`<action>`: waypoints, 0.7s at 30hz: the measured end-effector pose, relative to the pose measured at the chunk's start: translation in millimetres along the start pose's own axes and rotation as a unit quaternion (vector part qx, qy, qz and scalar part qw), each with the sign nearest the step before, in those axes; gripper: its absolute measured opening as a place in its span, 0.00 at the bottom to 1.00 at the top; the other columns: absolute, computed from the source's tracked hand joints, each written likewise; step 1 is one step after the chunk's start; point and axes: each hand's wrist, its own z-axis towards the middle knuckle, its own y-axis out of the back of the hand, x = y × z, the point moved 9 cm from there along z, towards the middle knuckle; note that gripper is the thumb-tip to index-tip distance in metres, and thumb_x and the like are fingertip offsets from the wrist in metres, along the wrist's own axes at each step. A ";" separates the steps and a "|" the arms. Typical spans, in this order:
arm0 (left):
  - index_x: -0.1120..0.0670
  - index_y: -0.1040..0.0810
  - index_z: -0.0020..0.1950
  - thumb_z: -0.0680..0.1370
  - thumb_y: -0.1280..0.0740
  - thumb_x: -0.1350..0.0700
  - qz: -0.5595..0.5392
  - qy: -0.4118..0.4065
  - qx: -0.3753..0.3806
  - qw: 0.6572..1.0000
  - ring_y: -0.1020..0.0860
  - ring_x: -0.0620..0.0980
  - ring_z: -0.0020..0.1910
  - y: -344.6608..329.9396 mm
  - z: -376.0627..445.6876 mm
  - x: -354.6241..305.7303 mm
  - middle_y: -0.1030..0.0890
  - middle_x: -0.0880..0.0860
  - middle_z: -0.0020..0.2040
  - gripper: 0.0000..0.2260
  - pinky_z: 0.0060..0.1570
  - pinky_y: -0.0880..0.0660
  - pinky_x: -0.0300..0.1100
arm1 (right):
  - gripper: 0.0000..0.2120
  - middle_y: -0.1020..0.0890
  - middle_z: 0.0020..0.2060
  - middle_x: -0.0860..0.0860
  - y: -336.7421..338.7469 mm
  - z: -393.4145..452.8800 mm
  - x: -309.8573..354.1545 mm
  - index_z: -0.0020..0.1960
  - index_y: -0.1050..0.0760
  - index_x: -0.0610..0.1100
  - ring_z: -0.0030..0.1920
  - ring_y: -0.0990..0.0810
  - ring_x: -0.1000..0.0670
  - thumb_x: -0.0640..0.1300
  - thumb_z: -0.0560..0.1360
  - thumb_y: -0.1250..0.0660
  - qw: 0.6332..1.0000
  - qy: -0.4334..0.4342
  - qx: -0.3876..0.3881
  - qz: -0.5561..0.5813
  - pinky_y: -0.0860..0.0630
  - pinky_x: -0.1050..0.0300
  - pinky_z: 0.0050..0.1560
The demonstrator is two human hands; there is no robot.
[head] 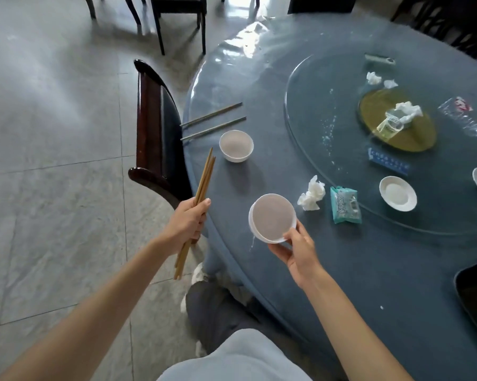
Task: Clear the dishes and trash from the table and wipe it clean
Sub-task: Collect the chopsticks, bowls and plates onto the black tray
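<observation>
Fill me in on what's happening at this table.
A person is clearing a round table. The left hand grips a bundle of wooden chopsticks; the right hand holds a white bowl tilted at the table's edge. On the table are another bowl, metal chopsticks, crumpled tissues, a teal packet and small dishes.

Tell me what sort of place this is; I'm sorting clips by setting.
Probably a restaurant dining room: a large round table with a glass turntable, used bowls, and more dark chairs behind.
</observation>
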 end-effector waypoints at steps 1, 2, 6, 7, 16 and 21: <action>0.50 0.37 0.42 0.84 0.39 0.53 0.007 -0.002 0.000 1.000 0.42 0.43 0.24 10.4 13.8 -9.7 0.38 0.48 0.30 0.12 0.22 0.46 0.36 | 0.23 0.19 0.58 0.47 -13.5 9.3 5.3 0.68 0.23 0.49 0.48 0.16 0.50 0.33 0.77 0.42 1.000 0.005 0.000 0.001 0.17 0.53 0.45; 0.50 0.37 0.43 0.84 0.39 0.53 0.019 -0.004 -0.002 1.000 0.42 0.44 0.24 20.5 28.2 -19.6 0.39 0.48 0.30 0.12 0.23 0.46 0.37 | 0.23 0.19 0.57 0.47 -25.8 20.3 10.8 0.68 0.23 0.49 0.46 0.15 0.51 0.33 0.77 0.41 1.000 0.009 -0.002 0.004 0.17 0.52 0.46; 0.52 0.36 0.45 0.83 0.38 0.55 0.076 -0.006 0.001 0.997 0.42 0.44 0.23 53.5 92.5 -60.3 0.39 0.48 0.29 0.10 0.22 0.46 0.36 | 0.21 0.18 0.53 0.48 -73.8 64.8 32.0 0.67 0.24 0.48 0.43 0.15 0.51 0.35 0.77 0.40 0.999 0.018 -0.034 0.015 0.17 0.54 0.45; 0.53 0.36 0.45 0.83 0.38 0.55 0.091 -0.003 0.007 0.996 0.42 0.43 0.23 59.3 107.3 -70.3 0.39 0.48 0.29 0.09 0.21 0.46 0.36 | 0.21 0.18 0.52 0.48 -84.5 73.4 37.7 0.67 0.24 0.48 0.41 0.15 0.52 0.35 0.77 0.39 0.999 0.018 -0.046 0.020 0.17 0.54 0.45; 0.52 0.34 0.42 0.82 0.39 0.50 0.224 -0.068 0.029 0.972 0.37 0.46 0.25 86.5 226.5 -151.0 0.35 0.49 0.29 0.11 0.25 0.38 0.39 | 0.16 0.16 0.48 0.48 -153.2 126.3 79.9 0.63 0.23 0.47 0.39 0.15 0.52 0.36 0.78 0.37 0.991 0.018 -0.115 0.072 0.17 0.56 0.40; 0.53 0.25 0.49 0.79 0.37 0.56 0.369 -0.118 0.003 0.922 0.23 0.53 0.41 89.7 294.9 -174.7 0.21 0.51 0.41 0.03 0.42 0.30 0.44 | 0.16 0.16 0.56 0.43 -161.4 153.0 79.6 0.63 0.21 0.45 0.49 0.15 0.46 0.37 0.77 0.35 0.974 0.013 -0.206 0.093 0.18 0.58 0.37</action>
